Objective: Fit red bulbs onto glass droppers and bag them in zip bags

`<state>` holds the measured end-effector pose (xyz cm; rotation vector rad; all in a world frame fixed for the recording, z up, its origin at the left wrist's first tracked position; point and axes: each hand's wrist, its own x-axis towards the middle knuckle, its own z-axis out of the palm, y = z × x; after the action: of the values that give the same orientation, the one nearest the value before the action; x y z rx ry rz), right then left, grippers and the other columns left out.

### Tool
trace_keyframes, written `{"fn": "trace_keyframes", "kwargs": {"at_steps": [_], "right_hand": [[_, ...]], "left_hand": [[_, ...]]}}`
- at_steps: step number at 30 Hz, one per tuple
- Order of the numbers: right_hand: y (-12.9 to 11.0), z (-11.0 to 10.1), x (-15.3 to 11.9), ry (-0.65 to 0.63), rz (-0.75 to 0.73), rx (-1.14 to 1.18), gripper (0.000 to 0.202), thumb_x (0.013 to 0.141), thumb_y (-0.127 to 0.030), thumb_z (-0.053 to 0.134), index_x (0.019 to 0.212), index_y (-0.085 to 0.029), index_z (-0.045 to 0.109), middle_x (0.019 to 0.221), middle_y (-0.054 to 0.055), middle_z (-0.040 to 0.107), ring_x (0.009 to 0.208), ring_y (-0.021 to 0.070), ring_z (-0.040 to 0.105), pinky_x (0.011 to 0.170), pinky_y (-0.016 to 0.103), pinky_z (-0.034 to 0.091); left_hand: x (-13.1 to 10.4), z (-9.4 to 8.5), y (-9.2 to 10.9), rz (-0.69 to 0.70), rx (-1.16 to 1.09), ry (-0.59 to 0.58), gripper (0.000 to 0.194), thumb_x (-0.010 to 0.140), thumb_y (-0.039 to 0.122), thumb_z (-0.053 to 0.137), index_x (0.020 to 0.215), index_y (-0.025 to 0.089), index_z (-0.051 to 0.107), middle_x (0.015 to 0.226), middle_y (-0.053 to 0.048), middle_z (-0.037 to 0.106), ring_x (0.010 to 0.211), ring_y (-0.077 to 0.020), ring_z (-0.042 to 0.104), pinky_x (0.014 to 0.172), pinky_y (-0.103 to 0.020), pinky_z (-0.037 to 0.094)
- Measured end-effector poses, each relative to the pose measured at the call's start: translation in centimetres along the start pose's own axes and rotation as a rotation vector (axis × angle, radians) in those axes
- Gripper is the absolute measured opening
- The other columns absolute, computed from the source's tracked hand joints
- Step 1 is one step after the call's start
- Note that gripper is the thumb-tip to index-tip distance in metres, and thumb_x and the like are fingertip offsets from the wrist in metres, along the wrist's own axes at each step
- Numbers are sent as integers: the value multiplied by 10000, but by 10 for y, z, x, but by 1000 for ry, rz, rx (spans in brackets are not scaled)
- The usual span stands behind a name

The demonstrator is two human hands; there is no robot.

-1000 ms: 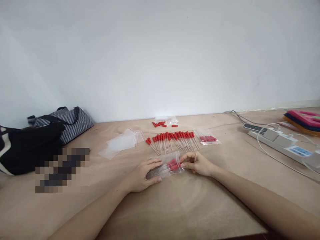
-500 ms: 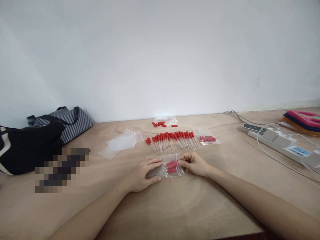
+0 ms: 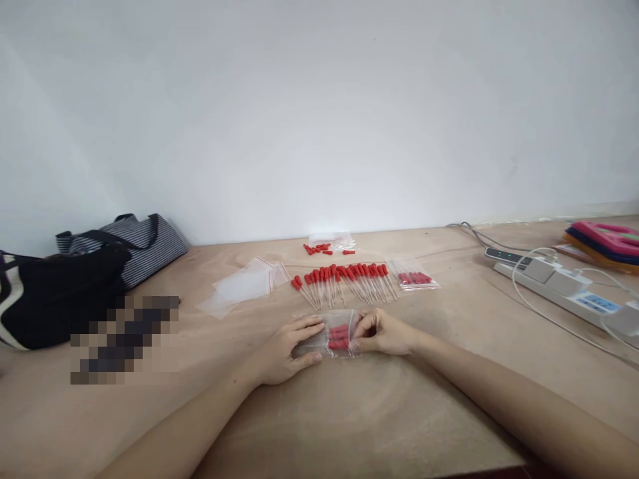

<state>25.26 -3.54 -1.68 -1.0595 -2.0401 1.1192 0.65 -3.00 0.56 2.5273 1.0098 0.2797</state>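
A clear zip bag (image 3: 319,346) with several red-bulbed droppers (image 3: 339,336) inside lies flat on the table in front of me. My left hand (image 3: 287,347) holds its left end, fingers along the far side and thumb along the near side, covering part of the glass stems. At the right end, my right hand (image 3: 377,332) pinches the bag's open-end edge between thumb and curled fingers, next to the red bulbs. Just beyond my hands, a row of loose droppers (image 3: 344,279) fans out, red bulbs away from me. Whether the bag's seal is closed cannot be made out.
Flat zip bags (image 3: 244,286) lie at the left. A filled bag of droppers (image 3: 413,274) sits right of the row; loose red bulbs (image 3: 319,248) lie near the wall. A power strip (image 3: 564,293) with cables stands right, dark and striped bags (image 3: 150,246) left.
My right hand has shifted slightly down and left along the bag's right edge. The red bulbs in the bag have moved a little left. My left hand stays in place.
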Motion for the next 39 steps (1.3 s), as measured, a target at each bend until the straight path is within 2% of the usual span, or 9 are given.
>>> {"fn": "trace_keyframes", "kwargs": {"at_steps": [6, 13, 19, 21, 24, 26, 28, 31, 39], "right_hand": [[7, 5, 3, 158, 91, -40, 180, 567, -291, 707, 689, -175, 644, 590, -40, 525, 507, 57, 427, 470, 176, 317], [8, 2, 4, 127, 57, 67, 288, 634, -440, 643, 642, -153, 637, 570, -12, 550, 492, 71, 418, 464, 197, 318], [-6, 15, -1, 337, 87, -291, 273, 671, -441, 611, 582, -182, 603, 654, -3, 581, 569, 94, 479, 508, 211, 310], [-8, 15, -1, 317, 54, -333, 260, 700, -418, 584, 591, -183, 602, 674, 2, 591, 580, 98, 485, 516, 211, 315], [-3, -3, 4, 216, 16, -206, 218, 732, -368, 542, 679, -175, 629, 647, 9, 608, 559, 105, 501, 521, 210, 357], [4, -27, 12, 359, 72, -199, 190, 739, -309, 516, 711, -162, 631, 680, 25, 631, 604, 124, 536, 552, 217, 387], [11, -53, 20, 571, 252, -358, 141, 718, -248, 515, 699, -160, 624, 712, 36, 642, 645, 135, 559, 580, 216, 396], [21, -84, 33, 668, 464, -507, 94, 656, -193, 551, 699, -152, 623, 737, 75, 649, 724, 173, 578, 601, 225, 394], [43, -94, 57, 675, 687, -513, 122, 530, -105, 608, 651, -117, 621, 615, 128, 620, 655, 225, 591, 507, 249, 377]], "left_hand": [[-1, -1, -1, -1, 9, 31, 425, 877, 396, 342, 1281, 265, 362, 1340, -22, 382, 1226, -185, 340, 1025, -389, 276], [1, -2, 4, 0, 54, 46, 409, 876, 353, 358, 1271, 249, 378, 1330, -34, 396, 1238, -186, 321, 1053, -427, 194], [2, -2, 6, -14, 106, 49, 439, 842, 390, 427, 1263, 274, 386, 1330, -46, 395, 1253, -242, 285, 1035, -520, 102], [2, -2, 7, -33, 123, 56, 439, 831, 405, 440, 1251, 282, 402, 1325, -48, 401, 1250, -255, 286, 1026, -537, 94], [2, -2, 7, -57, 139, 49, 436, 825, 408, 447, 1238, 272, 418, 1317, -59, 410, 1237, -257, 308, 1018, -541, 105], [2, -2, 7, -58, 140, 56, 427, 830, 396, 440, 1234, 259, 420, 1303, -66, 425, 1220, -248, 335, 1016, -536, 113], [2, -2, 5, -56, 142, 85, 409, 835, 383, 432, 1222, 250, 428, 1284, -67, 448, 1201, -240, 359, 1015, -536, 111], [1, -4, 0, -61, 150, 137, 374, 836, 368, 433, 1185, 238, 464, 1248, -66, 484, 1182, -236, 379, 1011, -538, 124], [-4, -4, -6, 18, 27, 126, 357, 829, 359, 449, 1163, 242, 496, 1234, -54, 484, 1132, -207, 434, 960, -385, 353]]}}
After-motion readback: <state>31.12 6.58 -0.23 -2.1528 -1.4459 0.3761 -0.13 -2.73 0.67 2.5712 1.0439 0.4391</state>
